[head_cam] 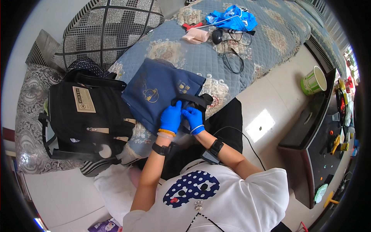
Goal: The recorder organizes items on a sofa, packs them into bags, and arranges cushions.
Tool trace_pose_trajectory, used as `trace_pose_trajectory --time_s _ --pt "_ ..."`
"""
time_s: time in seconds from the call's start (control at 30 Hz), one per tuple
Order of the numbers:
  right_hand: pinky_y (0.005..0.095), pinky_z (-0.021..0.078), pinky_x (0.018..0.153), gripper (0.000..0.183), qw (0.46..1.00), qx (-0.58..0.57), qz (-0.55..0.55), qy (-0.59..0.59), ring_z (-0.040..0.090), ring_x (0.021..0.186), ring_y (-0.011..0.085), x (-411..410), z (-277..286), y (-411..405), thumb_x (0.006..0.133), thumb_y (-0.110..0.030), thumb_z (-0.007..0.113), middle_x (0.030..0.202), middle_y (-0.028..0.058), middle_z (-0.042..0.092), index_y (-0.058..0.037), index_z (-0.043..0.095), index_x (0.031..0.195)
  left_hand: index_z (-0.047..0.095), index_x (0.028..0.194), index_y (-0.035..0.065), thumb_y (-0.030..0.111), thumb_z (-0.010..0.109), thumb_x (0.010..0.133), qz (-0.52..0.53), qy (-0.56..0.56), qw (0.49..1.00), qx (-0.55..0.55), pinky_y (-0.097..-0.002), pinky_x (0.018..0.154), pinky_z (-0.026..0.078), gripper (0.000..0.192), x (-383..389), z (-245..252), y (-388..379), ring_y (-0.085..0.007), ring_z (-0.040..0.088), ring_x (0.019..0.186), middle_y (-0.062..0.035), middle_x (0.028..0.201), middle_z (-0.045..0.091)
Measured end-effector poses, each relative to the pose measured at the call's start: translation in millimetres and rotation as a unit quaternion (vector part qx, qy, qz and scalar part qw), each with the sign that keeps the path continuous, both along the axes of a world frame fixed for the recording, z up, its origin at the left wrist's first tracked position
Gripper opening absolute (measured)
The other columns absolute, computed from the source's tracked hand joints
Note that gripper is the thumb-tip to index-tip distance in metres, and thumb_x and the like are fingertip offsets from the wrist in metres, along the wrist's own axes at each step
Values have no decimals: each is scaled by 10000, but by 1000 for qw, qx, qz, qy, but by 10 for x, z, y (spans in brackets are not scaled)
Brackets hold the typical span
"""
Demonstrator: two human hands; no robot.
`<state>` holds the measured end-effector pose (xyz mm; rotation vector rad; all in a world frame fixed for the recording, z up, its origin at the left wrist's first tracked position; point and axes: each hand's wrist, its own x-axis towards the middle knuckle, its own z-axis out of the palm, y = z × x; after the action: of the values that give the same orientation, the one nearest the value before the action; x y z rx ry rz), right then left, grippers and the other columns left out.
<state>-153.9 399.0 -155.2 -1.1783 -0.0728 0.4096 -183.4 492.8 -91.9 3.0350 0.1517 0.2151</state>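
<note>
A navy fabric tote bag (165, 87) with gold printed drawings lies on the quilted cover in front of me. My left hand (170, 118), in a blue glove, grips the bag near its opening, thumb extended. Just right of it, my gloved right hand (193, 118) has its fingers pinched together at the opening's edge. What lies between those fingertips is mostly hidden. A black strap handle (192, 99) arches above both hands. To the left stands a black backpack (104, 116) with tan zip pulls and a sewn label bearing writing.
Farther back on the quilted cover (174, 75) lie blue cloth (232, 18), a pink roll (196, 36), a dark bulb (217, 36) and a black cable (236, 68). A plaid cushion (113, 29) leans behind. At right, a dark table (321, 150) bears a green-white paper bucket (314, 81).
</note>
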Motion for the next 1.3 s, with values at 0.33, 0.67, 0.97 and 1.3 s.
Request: trace_pose_trajectory --time_s 0.33,0.67,0.97,1.3 --pt "255 405 718 305 999 16 4 31 502 805 139 6 -301 65 702 -34 568 920 84 543 24 501 993 509 1019 15 19 554 687 14 -90 903 -419 -319 628 459 335 -68 -243 195 -271 579 730 -187 813 576" --pt "219 419 507 195 993 65 2 99 507 618 100 85 -34 9 707 -98 595 756 44 564 -21 556 882 433 1081 -79 -97 488 698 53 -41 802 -594 -240 780 415 387 38 -121 193 -173 528 885 -136 995 532" --pt "217 411 462 221 992 93 -34 77 507 574 95 25 -9 36 680 -69 610 747 42 569 -14 559 887 459 1055 -78 -83 502 704 63 -44 781 -620 -229 755 417 354 -37 -122 251 -144 538 837 -121 966 547" --pt "260 439 603 285 998 36 -53 -12 535 712 153 35 -75 83 668 -68 602 832 97 581 15 539 934 450 1062 -80 -78 507 704 70 -39 788 -610 -221 746 418 363 -30 -32 226 -137 537 827 -122 950 550"
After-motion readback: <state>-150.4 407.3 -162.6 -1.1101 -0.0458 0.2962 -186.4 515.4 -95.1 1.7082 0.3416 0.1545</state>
